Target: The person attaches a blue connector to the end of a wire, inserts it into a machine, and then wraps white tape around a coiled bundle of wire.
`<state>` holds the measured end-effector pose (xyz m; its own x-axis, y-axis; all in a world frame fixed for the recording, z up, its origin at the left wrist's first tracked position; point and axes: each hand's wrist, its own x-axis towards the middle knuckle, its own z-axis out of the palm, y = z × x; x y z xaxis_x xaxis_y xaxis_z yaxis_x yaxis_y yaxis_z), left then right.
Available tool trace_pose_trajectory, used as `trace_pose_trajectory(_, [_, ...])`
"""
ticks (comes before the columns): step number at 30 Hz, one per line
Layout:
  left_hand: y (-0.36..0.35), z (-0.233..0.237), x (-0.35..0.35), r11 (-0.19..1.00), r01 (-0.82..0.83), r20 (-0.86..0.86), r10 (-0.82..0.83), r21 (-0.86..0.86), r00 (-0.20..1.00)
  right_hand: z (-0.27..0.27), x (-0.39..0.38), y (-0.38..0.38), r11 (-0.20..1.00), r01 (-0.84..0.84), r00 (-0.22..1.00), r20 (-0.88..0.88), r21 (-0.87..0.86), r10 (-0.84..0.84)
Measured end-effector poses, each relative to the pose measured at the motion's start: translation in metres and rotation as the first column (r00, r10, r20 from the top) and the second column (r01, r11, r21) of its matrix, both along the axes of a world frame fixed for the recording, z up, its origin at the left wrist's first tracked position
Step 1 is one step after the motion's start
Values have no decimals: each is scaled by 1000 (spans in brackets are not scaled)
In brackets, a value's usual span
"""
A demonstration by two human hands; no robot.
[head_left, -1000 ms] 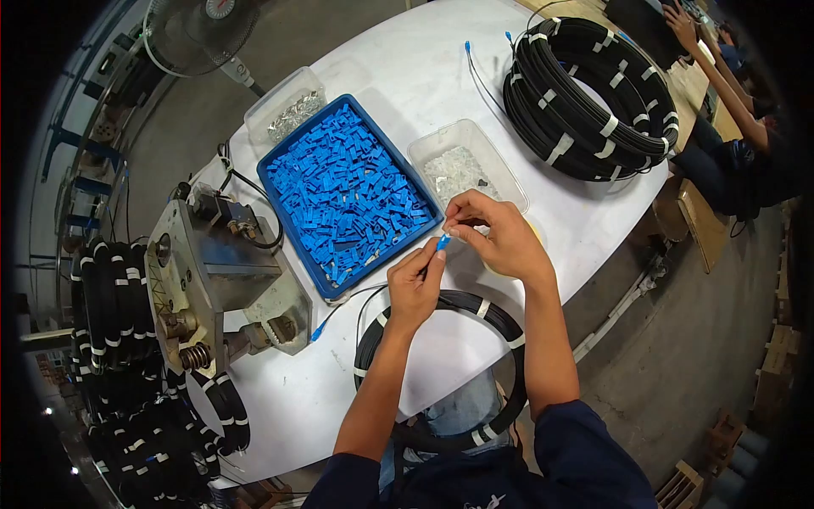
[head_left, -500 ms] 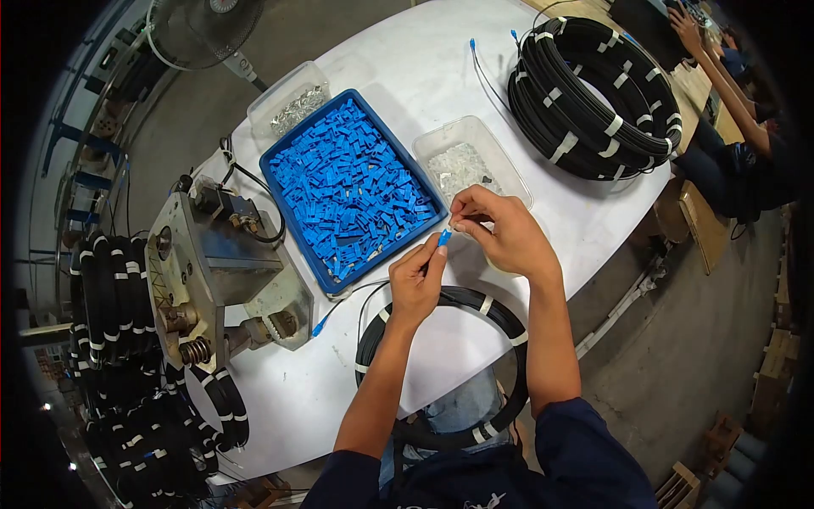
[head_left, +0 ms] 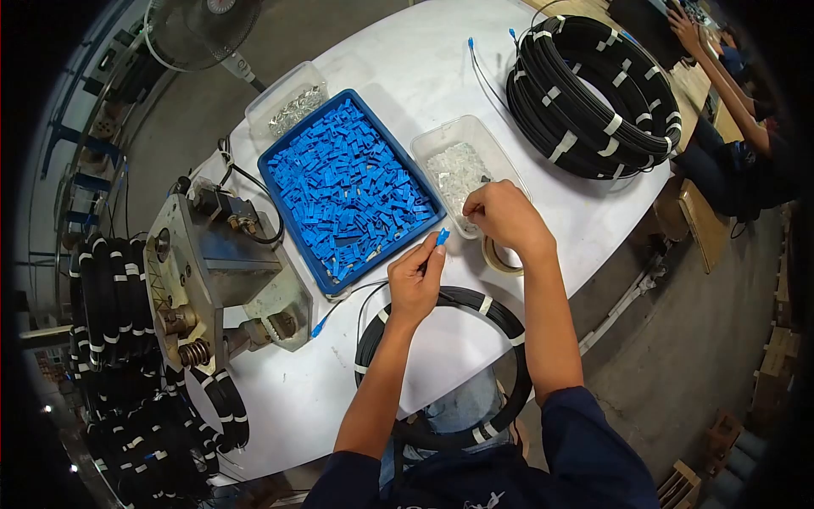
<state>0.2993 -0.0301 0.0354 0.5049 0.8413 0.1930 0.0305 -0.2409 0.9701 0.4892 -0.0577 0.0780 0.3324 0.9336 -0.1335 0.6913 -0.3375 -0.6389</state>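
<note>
A small blue connector (head_left: 443, 237) sticks up from between the thumb and fingers of my left hand (head_left: 415, 278), beside the lower right corner of a blue tray (head_left: 308, 254) of blue connector parts. My right hand (head_left: 507, 216) is at the near edge of a clear plastic box (head_left: 421, 146) with small clear pieces in it. Its fingers are pinched together, and whatever they hold is too small to make out. Below my hands a black cable coil (head_left: 365, 348) with white ties lies across the table edge. A tape roll (head_left: 500, 257) sits partly under my right wrist.
A large black cable coil (head_left: 564, 106) lies at the upper right. On the left stands a metal press (head_left: 242, 276). Behind the tray is a clear box (head_left: 264, 103) of metal pieces. A fan (head_left: 203, 30) is at the upper left; another person's arm (head_left: 725, 81) shows at the right.
My right hand has moved away from the blue connector, rightward to the clear box's near edge, uncovering the tape roll. My left hand still holds the connector in nearly the same place.
</note>
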Motion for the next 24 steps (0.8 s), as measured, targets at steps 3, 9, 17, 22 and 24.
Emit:
trace_pose_trajectory(3, [0, -3, 0, 1000, -7, 1, 7, 7, 1000, -8, 3, 8, 997, -51, 997, 47, -64, 54])
trace_pose_trajectory(9, [-1, -9, 0, 999, -34, 21, 34, -16, 999, 12, -8, 27, 936, 1, 973, 215, -352, 80])
trace_pose_trajectory(17, [0, -9, 2, 997, -55, 44, 57, -55, 997, 7, -12, 23, 966, 30, 974, 223, -257, 29])
trace_pose_trajectory(22, [1, -12, 0, 994, -47, 57, 52, -100, 997, 4, -10, 11, 990, 59, 995, 93, -126, -47])
trace_pose_trajectory(24, [0, -10, -3, 990, -36, 35, 41, -140, 999, 3, -5, 6, 994, 48, 999, 23, -93, -47])
